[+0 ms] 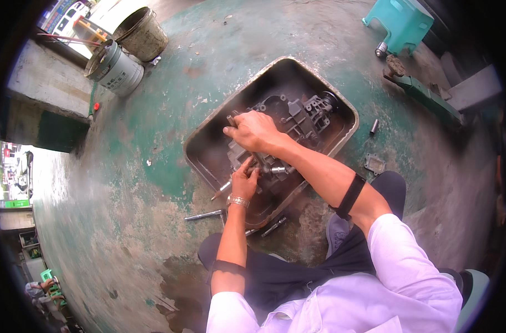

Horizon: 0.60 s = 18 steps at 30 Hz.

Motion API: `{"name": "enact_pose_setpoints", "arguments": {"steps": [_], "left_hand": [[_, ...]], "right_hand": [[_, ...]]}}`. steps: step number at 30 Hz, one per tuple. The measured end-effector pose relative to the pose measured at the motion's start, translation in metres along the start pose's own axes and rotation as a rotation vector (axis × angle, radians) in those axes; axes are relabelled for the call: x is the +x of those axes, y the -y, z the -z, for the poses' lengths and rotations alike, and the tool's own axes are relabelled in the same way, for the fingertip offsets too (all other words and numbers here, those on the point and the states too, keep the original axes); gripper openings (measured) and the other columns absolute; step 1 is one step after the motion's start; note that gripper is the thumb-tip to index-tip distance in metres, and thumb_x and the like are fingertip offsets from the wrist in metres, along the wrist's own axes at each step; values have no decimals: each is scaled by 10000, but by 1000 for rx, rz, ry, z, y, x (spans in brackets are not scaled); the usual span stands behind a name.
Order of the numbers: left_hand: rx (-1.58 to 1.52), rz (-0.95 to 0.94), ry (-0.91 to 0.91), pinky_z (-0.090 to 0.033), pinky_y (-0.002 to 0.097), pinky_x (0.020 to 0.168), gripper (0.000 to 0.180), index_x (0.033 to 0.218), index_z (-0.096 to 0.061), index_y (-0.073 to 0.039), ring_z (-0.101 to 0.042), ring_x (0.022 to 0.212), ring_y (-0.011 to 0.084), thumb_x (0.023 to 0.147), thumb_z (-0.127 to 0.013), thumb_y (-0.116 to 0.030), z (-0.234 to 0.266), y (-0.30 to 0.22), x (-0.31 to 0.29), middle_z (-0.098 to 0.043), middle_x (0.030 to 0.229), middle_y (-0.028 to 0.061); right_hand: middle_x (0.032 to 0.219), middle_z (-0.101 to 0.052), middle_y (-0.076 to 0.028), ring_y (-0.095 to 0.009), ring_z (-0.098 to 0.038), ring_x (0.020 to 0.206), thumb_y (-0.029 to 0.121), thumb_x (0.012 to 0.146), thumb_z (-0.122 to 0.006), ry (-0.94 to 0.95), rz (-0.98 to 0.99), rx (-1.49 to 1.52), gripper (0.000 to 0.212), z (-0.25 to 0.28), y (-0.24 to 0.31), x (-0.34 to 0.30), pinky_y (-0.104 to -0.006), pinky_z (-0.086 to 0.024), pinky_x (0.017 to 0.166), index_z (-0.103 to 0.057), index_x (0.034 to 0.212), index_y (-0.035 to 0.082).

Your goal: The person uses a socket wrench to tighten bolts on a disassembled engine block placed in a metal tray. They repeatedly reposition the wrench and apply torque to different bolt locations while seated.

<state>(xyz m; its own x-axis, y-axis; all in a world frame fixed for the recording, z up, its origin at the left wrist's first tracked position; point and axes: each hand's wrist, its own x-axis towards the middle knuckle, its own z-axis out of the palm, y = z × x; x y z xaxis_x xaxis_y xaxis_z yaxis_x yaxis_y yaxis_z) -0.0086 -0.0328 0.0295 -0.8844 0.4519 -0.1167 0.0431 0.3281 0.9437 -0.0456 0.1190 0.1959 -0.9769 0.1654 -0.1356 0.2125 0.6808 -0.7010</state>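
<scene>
A grey metal casting (298, 118) lies inside a deep, dark-walled tray (207, 145) on the floor just beyond the seated person's knees. The casting is dull and uneven, built up of ribs, blocky raised parts and openings, with small round bosses standing along its far side; toward the tray's far right corner, it shows an open, frame-like section, and just beside that sits a dark round part (330, 100). Brownish grime covers the tray's bottom. The right hand (255, 131) is closed around a metal bar (231, 120), whose end sticks out past the fist on the far left, above the casting. The left hand (244, 182) is nearer, its fingers and thumb bent in over dark metal at the casting's near left part; whether they are clamped on it, I cannot tell. A shiny chrome socket (278, 170) lies just right of those fingers. On the floor, a chrome ratchet (204, 215) rests near left of the tray, and a flat metal cover (374, 164) to its right.
</scene>
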Motion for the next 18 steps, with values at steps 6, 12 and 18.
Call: {"name": "enact_pose_setpoints", "arguments": {"steps": [6,12,18], "left_hand": [[-20,-27,-25,-551,264,676,429,1279,-611,-17,-665,718,84,855,-682,-6,-2,7,0,-746,855,94],[42,-67,-80,-553,298,656,449,1238,-630,-18,-677,668,141,802,-733,-51,-7,7,-1,-737,811,124],[448,-356,-157,-538,431,706,287,1087,-661,-85,-658,836,364,811,-726,-121,-38,-1,-1,-651,989,157]], "right_hand": [[756,-657,-211,-396,-650,767,368,917,-613,-48,320,-157,375,19,-22,-55,-465,-492,672,-655,808,13],[746,-661,-206,-385,-652,720,312,921,-627,-27,17,110,313,74,-42,-101,-450,-499,652,-673,838,13],[714,-659,-187,-372,-653,698,315,914,-641,-79,9,0,303,70,-55,-125,-440,-498,640,-658,822,26]]}}
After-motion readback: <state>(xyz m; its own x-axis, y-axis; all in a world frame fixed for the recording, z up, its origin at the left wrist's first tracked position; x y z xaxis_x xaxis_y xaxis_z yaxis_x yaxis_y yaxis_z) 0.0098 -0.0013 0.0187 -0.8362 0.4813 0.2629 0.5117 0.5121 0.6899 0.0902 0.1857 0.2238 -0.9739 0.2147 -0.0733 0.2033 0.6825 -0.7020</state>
